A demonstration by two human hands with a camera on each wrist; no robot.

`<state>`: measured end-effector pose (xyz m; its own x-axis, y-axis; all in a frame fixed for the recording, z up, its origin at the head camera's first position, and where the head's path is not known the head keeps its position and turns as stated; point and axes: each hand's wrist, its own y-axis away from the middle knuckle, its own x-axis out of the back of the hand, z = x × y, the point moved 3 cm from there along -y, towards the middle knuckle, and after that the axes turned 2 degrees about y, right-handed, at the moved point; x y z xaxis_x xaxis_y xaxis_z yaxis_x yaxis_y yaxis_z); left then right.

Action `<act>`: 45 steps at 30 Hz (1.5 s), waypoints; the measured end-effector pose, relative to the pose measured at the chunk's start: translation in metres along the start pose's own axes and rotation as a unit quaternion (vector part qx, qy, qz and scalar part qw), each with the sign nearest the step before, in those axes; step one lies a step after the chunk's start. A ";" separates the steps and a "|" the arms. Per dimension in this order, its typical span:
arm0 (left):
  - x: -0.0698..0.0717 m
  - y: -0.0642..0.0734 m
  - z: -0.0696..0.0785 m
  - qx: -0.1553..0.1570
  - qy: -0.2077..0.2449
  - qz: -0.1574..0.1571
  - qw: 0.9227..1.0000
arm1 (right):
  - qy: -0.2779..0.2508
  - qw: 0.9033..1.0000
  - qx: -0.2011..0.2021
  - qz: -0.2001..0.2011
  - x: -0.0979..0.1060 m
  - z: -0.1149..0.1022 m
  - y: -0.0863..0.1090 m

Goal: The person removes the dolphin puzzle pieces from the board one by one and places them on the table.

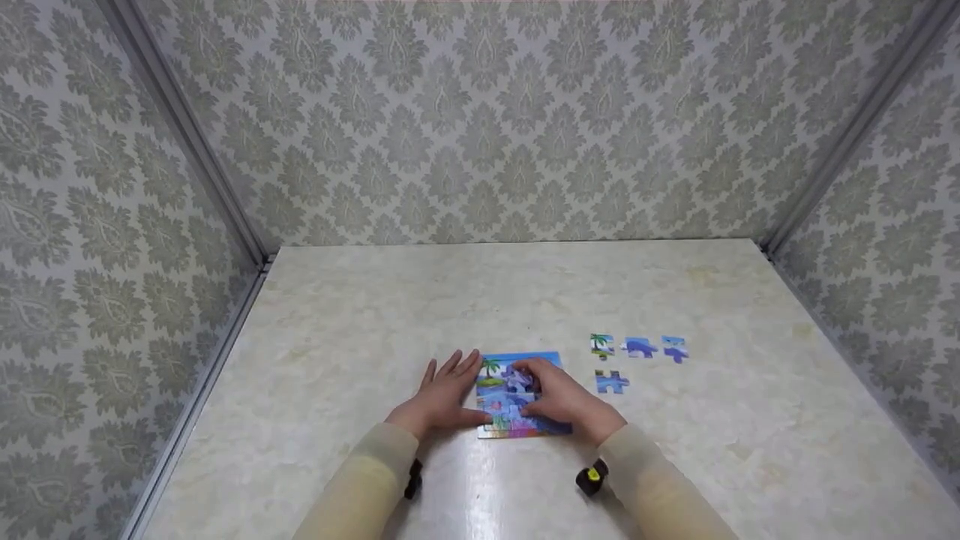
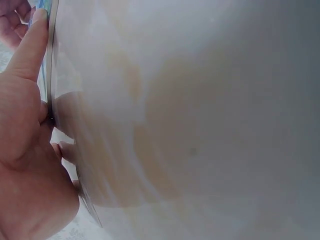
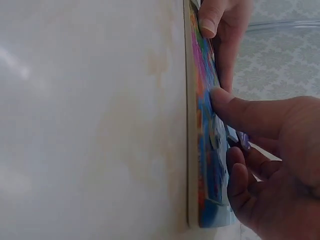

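Observation:
A jigsaw puzzle board (image 1: pixel 525 433) with a colourful sea picture lies flat on the table. My left hand (image 1: pixel 444 397) rests along its left side, fingers extended and thumb on the lower left corner. Over the board's right half, my right hand (image 1: pixel 559 396) curls its fingers about a purple puzzle piece (image 3: pixel 243 140), which stands tilted above the board. In the right wrist view, the right thumb (image 3: pixel 250 112) touches the board's surface. The right hand hides part of the picture.
Several loose puzzle pieces lie right of the board, including a palm-tree piece (image 1: pixel 601 345), a purple-and-blue piece (image 1: pixel 640 347) and a nearer blue piece (image 1: pixel 611 382). Patterned walls (image 1: pixel 487 135) enclose the pale table (image 1: pixel 360 300) at the back and sides.

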<state>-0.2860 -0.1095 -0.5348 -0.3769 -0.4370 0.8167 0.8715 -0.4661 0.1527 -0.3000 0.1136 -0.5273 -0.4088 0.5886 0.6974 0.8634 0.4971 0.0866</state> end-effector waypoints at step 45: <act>-0.001 -0.001 0.000 0.008 -0.005 0.002 1.000 | -0.087 0.971 -0.113 0.193 0.112 0.106 0.081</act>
<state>-0.2866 -0.1089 -0.5361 -0.3694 -0.4315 0.8230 0.8785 -0.4508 0.1580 -0.3068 0.2877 -0.5174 -0.0698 0.8117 0.5799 0.9969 0.0785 0.0102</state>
